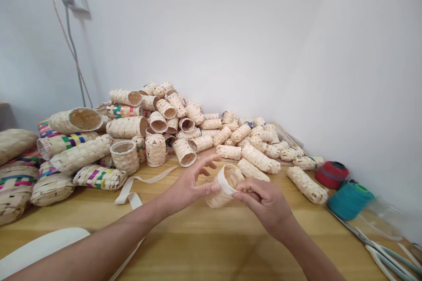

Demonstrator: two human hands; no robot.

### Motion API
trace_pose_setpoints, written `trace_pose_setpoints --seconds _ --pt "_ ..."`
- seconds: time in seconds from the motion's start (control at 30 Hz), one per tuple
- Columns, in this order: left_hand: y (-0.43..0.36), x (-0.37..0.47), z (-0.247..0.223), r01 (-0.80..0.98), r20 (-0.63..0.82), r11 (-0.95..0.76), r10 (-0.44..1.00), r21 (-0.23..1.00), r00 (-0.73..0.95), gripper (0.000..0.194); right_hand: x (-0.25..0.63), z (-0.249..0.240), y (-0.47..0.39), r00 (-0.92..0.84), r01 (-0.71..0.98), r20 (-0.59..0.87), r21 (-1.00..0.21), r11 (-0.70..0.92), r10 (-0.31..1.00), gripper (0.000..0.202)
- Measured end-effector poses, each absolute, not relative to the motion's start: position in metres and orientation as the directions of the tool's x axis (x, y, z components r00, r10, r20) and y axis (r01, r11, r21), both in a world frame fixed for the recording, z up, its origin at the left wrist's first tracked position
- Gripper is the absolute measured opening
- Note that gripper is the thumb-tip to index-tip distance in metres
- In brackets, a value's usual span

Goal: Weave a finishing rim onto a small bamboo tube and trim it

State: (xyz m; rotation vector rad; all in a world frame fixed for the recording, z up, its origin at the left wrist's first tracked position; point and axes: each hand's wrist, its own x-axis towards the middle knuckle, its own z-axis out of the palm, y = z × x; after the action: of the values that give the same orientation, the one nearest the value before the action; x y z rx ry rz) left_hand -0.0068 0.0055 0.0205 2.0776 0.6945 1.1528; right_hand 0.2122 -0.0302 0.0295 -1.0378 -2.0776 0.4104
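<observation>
A small round woven basket (217, 198) of pale strips is held just above the table, tilted with its mouth toward the upper right. Around its rim runs a flat cream band (224, 181). My right hand (265, 205) pinches the rim and band at the right side between thumb and fingers. On the other side, my left hand (187, 188) has its fingers spread apart, and its thumb tip rests against or very near the band. The basket's lower part is blurred.
Woven tubes and baskets (156, 147) are heaped against the wall. A loose cream strip (150, 179) curls across the wooden table (184, 250). At the right are red (330, 174) and teal thread spools (350, 200), with scissors (379, 250) in front.
</observation>
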Motion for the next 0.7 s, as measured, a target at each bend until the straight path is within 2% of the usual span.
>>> trace_pose_setpoints --seconds 0.13,0.23,0.33,0.4,0.5,0.6,0.7 --pt "0.008 -0.004 0.014 0.005 0.405 -0.509 0.691 0.861 0.599 0.057 0.21 0.027 -0.03 -0.365 0.502 0.498 -0.607 0.617 0.787 0.016" --pt "0.007 0.0 0.01 -0.043 0.365 -0.431 0.701 0.901 0.613 0.052 0.207 0.027 -0.032 -0.396 0.497 0.472 -0.612 0.616 0.788 0.02" --pt "0.007 0.0 0.006 -0.022 0.374 -0.443 0.728 0.896 0.574 0.053 0.206 0.03 -0.035 -0.426 0.524 0.447 -0.587 0.617 0.787 0.02" --pt "0.007 -0.001 0.006 0.033 0.429 -0.52 0.738 0.854 0.52 0.056 0.208 0.034 -0.038 -0.427 0.541 0.453 -0.565 0.622 0.783 0.018" --pt "0.004 -0.004 0.01 0.213 0.582 -0.708 0.685 0.673 0.439 0.058 0.214 0.039 -0.042 -0.401 0.559 0.506 -0.526 0.641 0.764 0.028" --pt "-0.001 -0.007 0.014 0.405 0.726 -0.838 0.529 0.365 0.439 0.057 0.218 0.039 -0.04 -0.449 0.549 0.574 -0.427 0.718 0.685 0.034" --pt "-0.003 -0.009 0.013 0.447 0.806 -0.889 0.333 0.096 0.489 0.053 0.221 0.036 -0.036 -0.508 0.534 0.625 -0.31 0.786 0.592 0.029"
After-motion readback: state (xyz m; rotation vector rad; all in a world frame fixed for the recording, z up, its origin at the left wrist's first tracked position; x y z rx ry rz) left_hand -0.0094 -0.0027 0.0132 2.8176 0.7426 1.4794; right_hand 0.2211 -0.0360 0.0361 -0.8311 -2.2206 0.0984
